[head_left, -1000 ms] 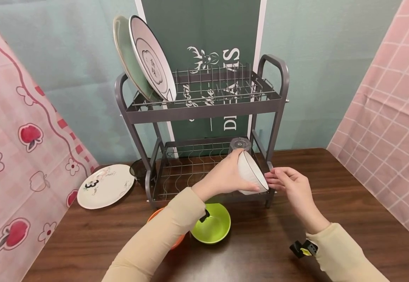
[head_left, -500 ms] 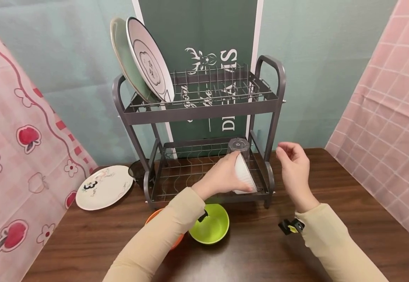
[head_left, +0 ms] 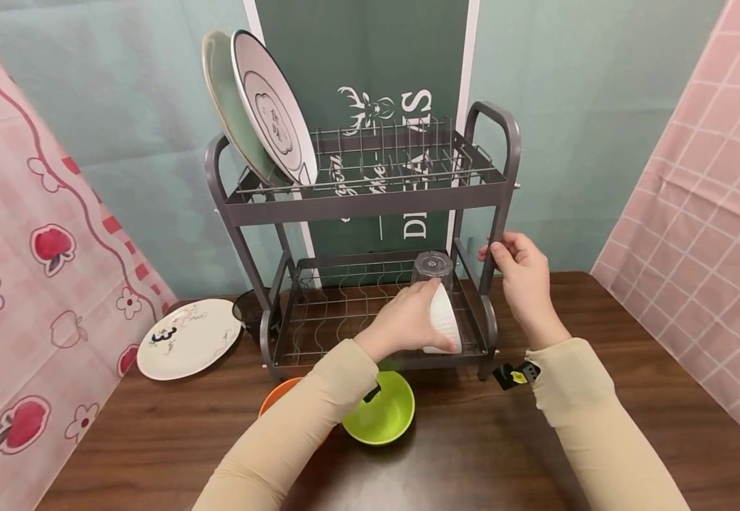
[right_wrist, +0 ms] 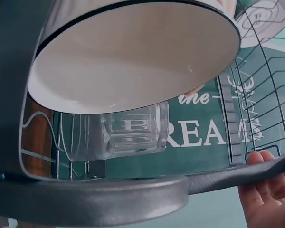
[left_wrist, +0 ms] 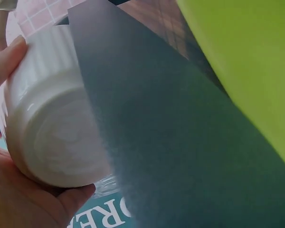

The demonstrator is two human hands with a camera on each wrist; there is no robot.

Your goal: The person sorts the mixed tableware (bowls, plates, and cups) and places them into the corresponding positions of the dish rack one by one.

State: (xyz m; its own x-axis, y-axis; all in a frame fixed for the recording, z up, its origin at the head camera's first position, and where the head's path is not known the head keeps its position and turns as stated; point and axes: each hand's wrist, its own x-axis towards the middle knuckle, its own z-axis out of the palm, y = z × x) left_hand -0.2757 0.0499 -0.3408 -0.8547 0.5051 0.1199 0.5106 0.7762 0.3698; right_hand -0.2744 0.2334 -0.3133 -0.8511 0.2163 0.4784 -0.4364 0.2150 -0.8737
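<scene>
While the head view shows the left hand [head_left: 404, 319] gripping a white ribbed bowl with a dark rim [head_left: 444, 323] at the right end of the lower shelf of a grey two-tier metal dish rack [head_left: 370, 206], the right hand [head_left: 526, 280] grasps that rack's right front upright; the bowl is tilted onto its side, mouth turned rightward, just in front of an upturned clear glass tumbler [head_left: 432, 270]; whether it touches the wires I cannot tell; a round lime-green bowl [head_left: 382, 415] stands on the dark brown wooden surface [head_left: 459, 454] before the rack, beside a partly hidden orange bowl [head_left: 277, 394].

From the left wrist, the fingers spread round the bowl's outer wall, its foot ring facing the camera; a firm, even hold there should keep the smooth sides from slipping; a broad dark part of the rack hides some of the bowl.

From the right wrist, the bowl's inside shows, with the tumbler close by; slow movement, rim kept clear of the glass, seems wise; the right hand's fingers curl round the grey bar, and steady pressure there should stop the frame shifting.
</scene>
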